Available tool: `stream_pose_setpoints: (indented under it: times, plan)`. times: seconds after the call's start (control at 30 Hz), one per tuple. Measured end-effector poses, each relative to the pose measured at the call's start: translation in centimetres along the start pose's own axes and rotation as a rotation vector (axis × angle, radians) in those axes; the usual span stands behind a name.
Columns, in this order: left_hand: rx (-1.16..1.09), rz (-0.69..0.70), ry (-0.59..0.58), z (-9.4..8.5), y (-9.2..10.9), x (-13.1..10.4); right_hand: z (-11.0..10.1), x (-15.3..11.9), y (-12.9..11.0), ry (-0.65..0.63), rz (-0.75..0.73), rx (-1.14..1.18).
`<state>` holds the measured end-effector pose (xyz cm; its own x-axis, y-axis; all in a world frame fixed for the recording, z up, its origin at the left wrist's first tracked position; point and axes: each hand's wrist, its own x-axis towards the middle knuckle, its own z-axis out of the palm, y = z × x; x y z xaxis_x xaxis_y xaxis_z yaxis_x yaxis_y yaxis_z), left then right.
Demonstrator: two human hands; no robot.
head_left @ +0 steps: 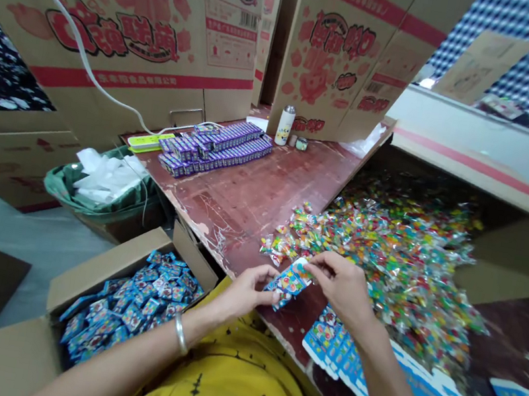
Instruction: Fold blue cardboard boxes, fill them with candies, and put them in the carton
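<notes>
Between my two hands is a small blue printed candy box (290,282), tilted over the table's near edge. My left hand (249,295) grips its lower left side with thumb and fingers. The thumb and fingertips of my right hand (341,289) pinch its upper right end. A fanned row of flat blue cartons (338,347) lies on the table below my right forearm. Just beyond my right hand spreads a heap of small wrapped candies (401,253) in many colours. What is inside the held box is hidden.
An open carton (90,361) of small blue packs (137,302) stands at lower left. Behind it is a green-lined bin (59,182). Stacked purple packs (231,152) and a white bottle (284,125) stand on the red-brown table (238,204). Big cardboard boxes (220,94) rise behind.
</notes>
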<state>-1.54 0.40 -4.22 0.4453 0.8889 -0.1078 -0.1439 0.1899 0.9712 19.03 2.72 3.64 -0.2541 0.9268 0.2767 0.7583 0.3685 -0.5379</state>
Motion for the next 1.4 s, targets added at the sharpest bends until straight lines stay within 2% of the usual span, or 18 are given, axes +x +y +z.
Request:
stream_pose_setpoints:
  times: [0.13,0.23,0.37,0.43,0.57,0.63,0.7,0.87,1.03,1.13,1.2,1.27,1.4]
  plan:
    - [-0.029,0.021,-0.068,1.4,0.7,-0.2,0.7,-0.1,-0.2,-0.056,-0.076,-0.105]
    - [0.066,0.053,-0.04,2.1,1.1,-0.2,0.6,-0.4,-0.5,-0.13,-0.13,-0.219]
    - [0.088,0.051,0.018,2.6,1.2,-0.3,-0.2,-0.3,-1.1,-0.22,-0.169,-0.179]
    - [0.063,0.057,0.026,2.7,1.2,-0.3,-0.7,-0.3,-1.3,-0.176,-0.128,-0.083]
    - [0.005,0.135,0.115,2.7,1.5,-0.3,-0.8,-1.4,-1.0,0.146,0.014,0.09]
    - [-0.013,0.171,0.171,2.8,1.8,-0.5,-0.2,-2.5,-0.8,0.242,0.04,0.149]
    - [-0.019,0.189,0.176,3.0,1.9,-0.6,1.1,-3.7,-0.7,0.231,0.051,0.253]
    - [-0.016,0.183,0.085,3.3,1.9,-0.9,4.0,-5.6,-0.9,0.206,0.176,0.461]
    - [0.048,0.177,0.005,3.4,1.8,-1.0,3.9,-4.8,-0.8,0.178,0.199,0.51]
    - [0.135,0.224,0.045,3.5,1.7,-1.2,3.8,-4.1,-0.7,0.179,0.28,0.727]
    - [0.212,0.267,0.082,3.6,1.8,-1.3,3.7,-3.9,-0.8,0.172,0.305,0.794]
    - [0.313,0.316,0.111,3.6,1.9,-1.4,3.5,-4.0,-1.0,0.144,0.281,0.718]
    - [0.42,0.349,0.108,3.1,2.6,-1.4,3.0,-4.5,-1.1,0.156,0.112,0.476]
